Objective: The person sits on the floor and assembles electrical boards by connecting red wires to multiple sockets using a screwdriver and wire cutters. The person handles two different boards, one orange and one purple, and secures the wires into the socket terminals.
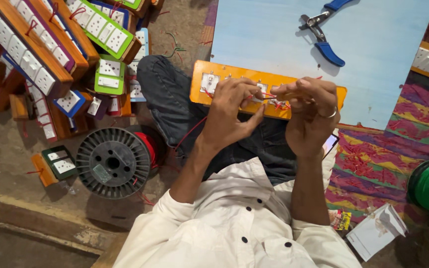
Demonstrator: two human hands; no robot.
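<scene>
Over the lap, an orange switch board [214, 82] leans against the edge of a pale blue counter [373, 44]. Left hand [232, 111] has its grip pinched shut on a thin red wire [269, 94] at the board's back, right hand [309, 116] curled closed on the same wire bundle. Blue-handled pliers [323, 32] lie well apart up top, and a grey wire spool [112, 163] sits on the floor.

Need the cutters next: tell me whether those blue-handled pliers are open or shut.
Open: the blue-handled pliers lie on the pale blue board, handles spread apart.
</scene>
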